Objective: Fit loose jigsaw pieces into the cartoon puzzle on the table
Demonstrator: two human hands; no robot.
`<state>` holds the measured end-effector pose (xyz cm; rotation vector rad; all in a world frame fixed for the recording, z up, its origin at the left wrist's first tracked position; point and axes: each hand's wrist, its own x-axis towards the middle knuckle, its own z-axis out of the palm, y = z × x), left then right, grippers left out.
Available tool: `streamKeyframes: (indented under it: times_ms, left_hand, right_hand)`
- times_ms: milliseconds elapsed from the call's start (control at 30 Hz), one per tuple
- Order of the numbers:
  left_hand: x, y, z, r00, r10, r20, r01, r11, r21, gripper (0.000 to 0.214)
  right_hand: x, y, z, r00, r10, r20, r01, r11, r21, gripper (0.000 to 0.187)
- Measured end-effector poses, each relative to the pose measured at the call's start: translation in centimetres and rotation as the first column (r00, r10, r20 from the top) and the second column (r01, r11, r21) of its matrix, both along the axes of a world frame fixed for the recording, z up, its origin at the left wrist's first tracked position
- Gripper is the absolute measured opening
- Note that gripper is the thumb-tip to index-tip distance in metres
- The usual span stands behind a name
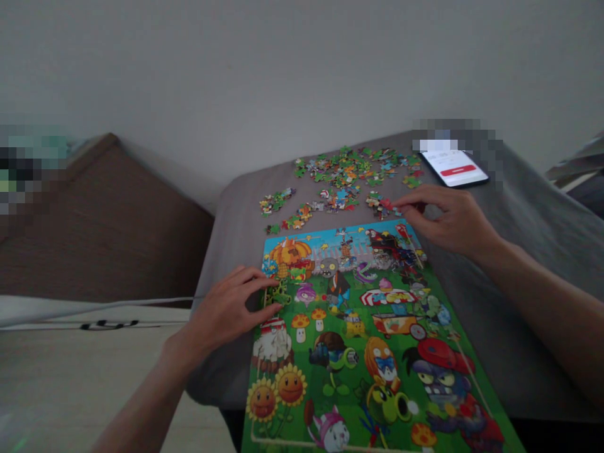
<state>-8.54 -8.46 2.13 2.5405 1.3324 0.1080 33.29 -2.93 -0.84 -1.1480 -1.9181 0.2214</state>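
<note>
A colourful cartoon jigsaw board (pixel 358 340) lies on a grey-covered surface (pixel 509 207). My left hand (pixel 231 308) rests on the board's left edge, its fingertips pressed on a green puzzle piece (pixel 278 294). My right hand (pixel 448 220) reaches past the board's top right corner and pinches a small red puzzle piece (pixel 387 204) at the edge of the loose pile. Several loose puzzle pieces (pixel 349 176) lie scattered beyond the board.
A phone (pixel 455 167) with a lit screen lies at the back right of the grey surface. A brown sofa arm (pixel 104 226) stands to the left. A pale wall fills the background. A white cable (pixel 117 305) runs in from the left.
</note>
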Motion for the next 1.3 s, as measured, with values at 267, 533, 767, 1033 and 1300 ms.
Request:
streamKeyframes:
  times_ms: [267, 533, 767, 1033, 1300]
  left_hand:
    - [-1.2, 0.2, 0.7, 0.998, -0.064, 0.021, 0.066, 0.994, -0.085, 0.040]
    - [-1.6, 0.0, 0.8, 0.997, -0.067, 0.029, 0.070, 0.990, -0.119, 0.037]
    - [-1.4, -0.3, 0.9, 0.998, -0.045, 0.044, 0.051, 0.986, -0.159, 0.039]
    - [-1.9, -0.2, 1.0, 0.998, -0.059, 0.035, 0.063, 0.989, -0.132, 0.038]
    - [-1.8, -0.2, -0.2, 0.991, -0.119, 0.066, 0.123, 0.990, -0.074, 0.027]
  right_hand:
    - [0.1, 0.1, -0.1, 1.000, 0.004, 0.002, -0.004, 1.000, -0.015, 0.018]
    - [0.0, 0.0, -0.1, 1.000, 0.003, -0.020, -0.004, 1.000, -0.028, 0.018]
    - [-0.1, -0.1, 0.1, 1.000, -0.016, -0.018, 0.015, 0.998, -0.068, 0.016]
    - [0.2, 0.2, -0.2, 1.000, -0.009, -0.020, 0.008, 1.000, -0.022, 0.014]
    - [0.4, 0.3, -0.7, 1.000, 0.012, -0.010, -0.012, 1.000, 0.017, 0.016]
